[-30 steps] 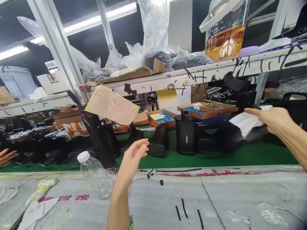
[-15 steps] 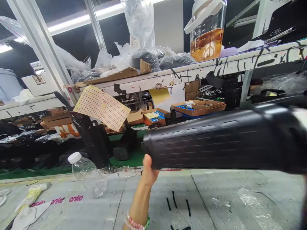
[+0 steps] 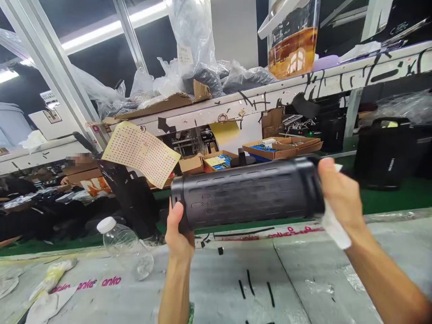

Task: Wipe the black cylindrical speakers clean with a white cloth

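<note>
A long black speaker [image 3: 246,195], its body marked with slots and small round holes, is held up lengthwise above the bench. At its left end, my left hand [image 3: 180,236] grips it, thumb on the face and the other fingers hidden behind. My right hand [image 3: 340,193] is closed round the other end. A white piece of cloth or paper [image 3: 337,228] hangs from under the right palm, against the speaker's end.
A clear bottle with a white cap [image 3: 126,245] lies on the grey bench [image 3: 209,292], near black strips [image 3: 249,283]. Behind are a dotted yellow sticker sheet [image 3: 141,153], cardboard trays [image 3: 283,146], and a black case with a handle [image 3: 381,155]. A jug of amber liquid [image 3: 293,49] stands on the shelf.
The speaker has moved left and away from me, so it looks smaller and shows both ends. My left hand has shifted left with it. My right hand has come fully into view.
</note>
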Tool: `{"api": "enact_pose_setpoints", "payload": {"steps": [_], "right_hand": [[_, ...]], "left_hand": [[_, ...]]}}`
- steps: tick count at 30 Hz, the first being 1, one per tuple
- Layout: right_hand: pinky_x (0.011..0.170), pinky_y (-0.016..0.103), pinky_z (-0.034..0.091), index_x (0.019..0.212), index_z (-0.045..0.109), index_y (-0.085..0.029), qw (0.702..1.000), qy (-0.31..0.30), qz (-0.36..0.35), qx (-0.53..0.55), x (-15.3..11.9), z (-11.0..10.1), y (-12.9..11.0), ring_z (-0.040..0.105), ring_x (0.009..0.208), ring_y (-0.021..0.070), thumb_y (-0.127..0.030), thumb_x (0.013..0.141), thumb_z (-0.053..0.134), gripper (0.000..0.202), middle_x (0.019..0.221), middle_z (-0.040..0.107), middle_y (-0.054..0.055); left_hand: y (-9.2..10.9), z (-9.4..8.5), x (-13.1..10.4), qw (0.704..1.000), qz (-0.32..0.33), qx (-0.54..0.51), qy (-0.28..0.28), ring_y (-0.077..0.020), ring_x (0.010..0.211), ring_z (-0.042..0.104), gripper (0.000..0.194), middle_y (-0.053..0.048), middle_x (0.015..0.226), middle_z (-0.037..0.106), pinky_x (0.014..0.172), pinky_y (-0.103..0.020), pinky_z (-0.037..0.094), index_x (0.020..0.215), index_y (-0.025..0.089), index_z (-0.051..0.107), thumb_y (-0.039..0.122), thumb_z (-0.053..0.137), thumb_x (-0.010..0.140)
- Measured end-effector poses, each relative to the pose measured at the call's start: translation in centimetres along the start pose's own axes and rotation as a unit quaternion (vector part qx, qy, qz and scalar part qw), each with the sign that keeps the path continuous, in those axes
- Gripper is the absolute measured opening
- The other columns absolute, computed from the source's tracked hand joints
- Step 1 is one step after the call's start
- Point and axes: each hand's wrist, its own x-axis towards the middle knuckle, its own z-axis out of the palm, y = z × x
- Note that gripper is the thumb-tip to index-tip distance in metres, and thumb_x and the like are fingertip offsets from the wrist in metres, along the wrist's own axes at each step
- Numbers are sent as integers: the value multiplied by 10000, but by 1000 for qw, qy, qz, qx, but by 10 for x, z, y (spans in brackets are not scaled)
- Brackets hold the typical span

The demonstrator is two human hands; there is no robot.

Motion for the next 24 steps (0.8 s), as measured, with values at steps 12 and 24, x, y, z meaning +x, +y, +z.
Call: {"api": "enact_pose_setpoints", "payload": {"steps": [12, 24], "right_hand": [[509, 219, 348, 658, 552, -159, 987, 6, -18, 157, -20, 6, -13, 392, 582, 101, -644, 671, 725, 515, 628, 491, -11], [722, 392, 451, 592, 315, -253, 963, 193, -176, 72, 15, -13, -11, 527, 723, 197, -702, 802, 564, 554, 627, 418, 9]], "left_hand": [[5, -12, 9, 994, -78, -52, -64, -321, 1139, 667, 697, -60, 1060, 769, 1006, -427, 542, 1207, 241, 686, 572, 780, 602], [5, 19, -14, 993, -40, -105, -38, -265, 940, 733, 798, -64, 1102, 747, 917, -387, 570, 1410, 248, 510, 450, 734, 672]]}}
